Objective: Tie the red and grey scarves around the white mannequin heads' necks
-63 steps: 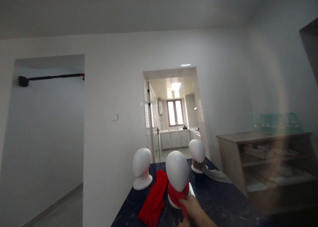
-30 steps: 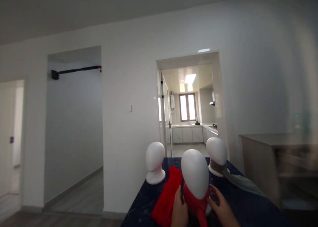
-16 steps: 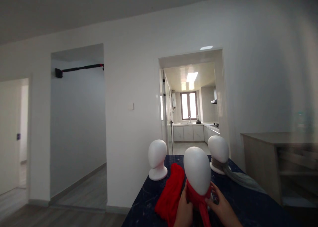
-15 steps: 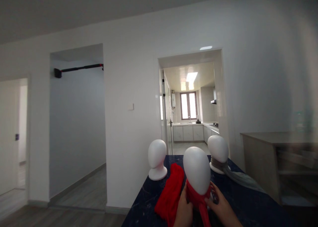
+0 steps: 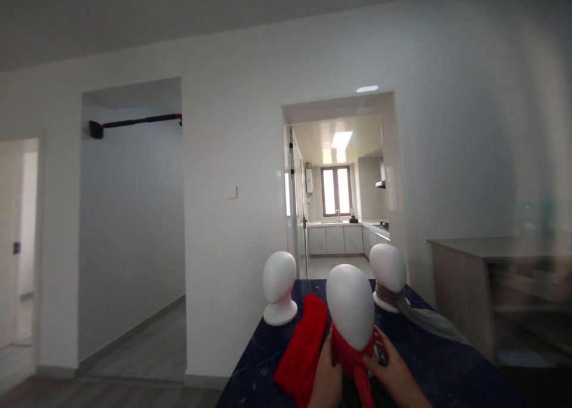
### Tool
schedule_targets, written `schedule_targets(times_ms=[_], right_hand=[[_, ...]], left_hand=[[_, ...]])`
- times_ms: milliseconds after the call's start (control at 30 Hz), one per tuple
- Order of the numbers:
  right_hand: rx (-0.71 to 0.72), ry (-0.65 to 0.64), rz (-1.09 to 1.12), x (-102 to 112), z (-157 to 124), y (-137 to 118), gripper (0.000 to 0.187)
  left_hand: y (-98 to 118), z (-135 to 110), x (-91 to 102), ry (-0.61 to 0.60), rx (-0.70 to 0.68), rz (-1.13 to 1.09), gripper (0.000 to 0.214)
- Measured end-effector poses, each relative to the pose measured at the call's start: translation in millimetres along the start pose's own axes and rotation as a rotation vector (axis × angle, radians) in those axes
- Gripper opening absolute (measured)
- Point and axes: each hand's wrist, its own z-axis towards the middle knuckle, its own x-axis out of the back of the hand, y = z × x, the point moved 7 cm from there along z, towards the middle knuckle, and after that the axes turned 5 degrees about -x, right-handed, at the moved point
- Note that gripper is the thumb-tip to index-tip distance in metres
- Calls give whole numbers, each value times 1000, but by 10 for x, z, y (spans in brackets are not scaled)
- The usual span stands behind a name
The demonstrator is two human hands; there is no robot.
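A white mannequin head point(image 5: 350, 304) stands at the table's near side, with a darker red scarf point(image 5: 351, 355) wrapped round its neck and one end hanging down in front. My left hand point(image 5: 328, 372) is closed on the scarf at the left of the neck, its fingers partly hidden behind. On the other side, my right hand point(image 5: 392, 365) grips the scarf, thumb in front and fingers curled at the side of the neck. Beside my left hand lies a bright red folded knitted cloth point(image 5: 304, 348).
A bare white mannequin head point(image 5: 279, 283) stands at the table's left edge. Another mannequin head point(image 5: 388, 268) at the back right wears a grey scarf point(image 5: 429, 320) that trails across the dark blue marbled table point(image 5: 250, 366). A wooden cabinet point(image 5: 460, 295) stands at the right.
The whole view has shifted slightly, so everything sits a little further left. Both hands keep their places on the scarf, with hardly any movement.
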Motion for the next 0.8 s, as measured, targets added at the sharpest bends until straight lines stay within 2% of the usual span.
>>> schedule_targets(times_ms=[300, 467, 533, 667, 800], right_hand=[[12, 4, 6, -4, -10, -22, 90], [12, 8, 1, 3, -17, -21, 90], [30, 28, -25, -11, -22, -113, 89], [83, 70, -121, -163, -36, -489, 88], [-67, 157, -246, -385, -51, -723, 81]], left_hand=[[-14, 5, -13, -12, -18, -52, 92], [-98, 31, -15, -4, -38, -139, 94], [-158, 46, -19, -4, -42, -165, 94], [-245, 97, -16, 6, -97, -215, 94], [-298, 170, -13, -21, -149, -191, 91]])
